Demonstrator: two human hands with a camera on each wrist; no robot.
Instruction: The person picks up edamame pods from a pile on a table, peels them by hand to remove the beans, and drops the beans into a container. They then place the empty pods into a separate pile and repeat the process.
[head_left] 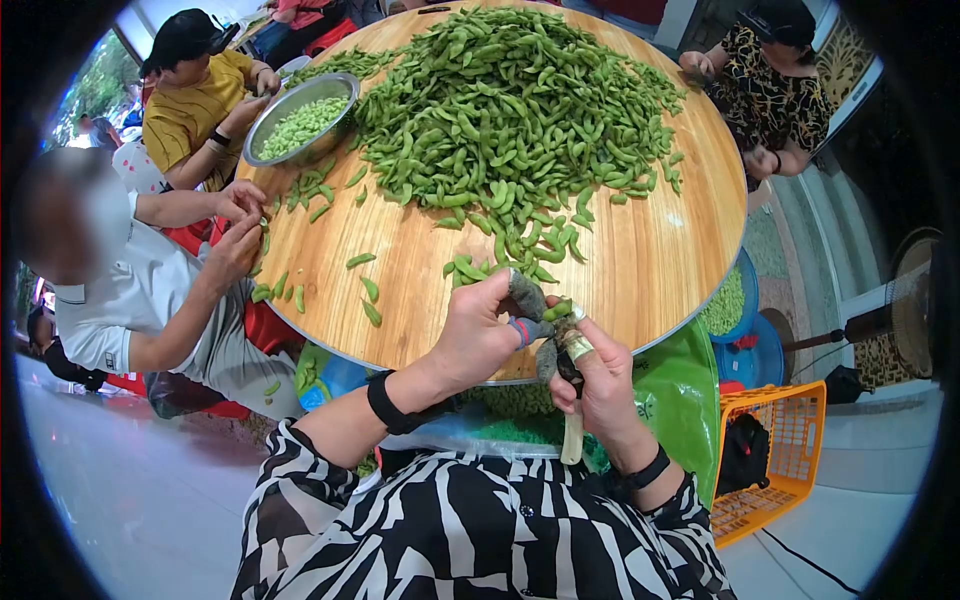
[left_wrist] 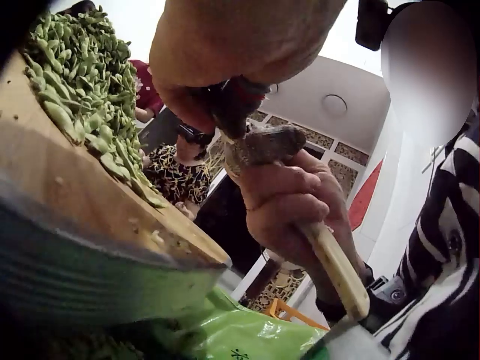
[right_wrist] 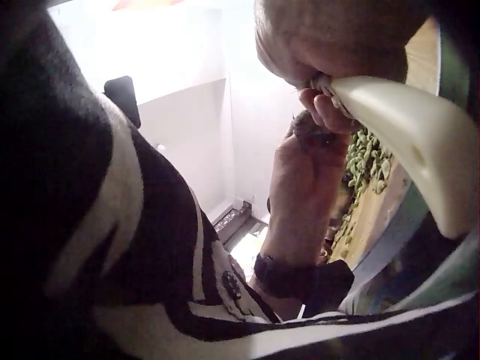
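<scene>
My left hand (head_left: 472,328), with grey coverings on its fingertips, pinches a green soybean pod (head_left: 557,311) just over the table's near edge. Close against it, my right hand (head_left: 606,382) curls round a tool with a pale handle (head_left: 573,438), its thumb wrapped near the pod. The handle (left_wrist: 337,274) sticks out below the right fist in the left wrist view, and its end (right_wrist: 409,131) looms large in the right wrist view. Fingers hide the tool's working end. Beyond the hands, a big heap of soybean pods (head_left: 510,110) covers much of the round wooden table (head_left: 650,270).
A steel bowl (head_left: 345,90) of shelled beans stands at the table's left. Several people sit around, one in a white shirt (head_left: 105,310) close on the left. Green plastic (head_left: 685,390) hangs below the near edge; an orange crate (head_left: 800,440) and blue basins (head_left: 757,355) are at right.
</scene>
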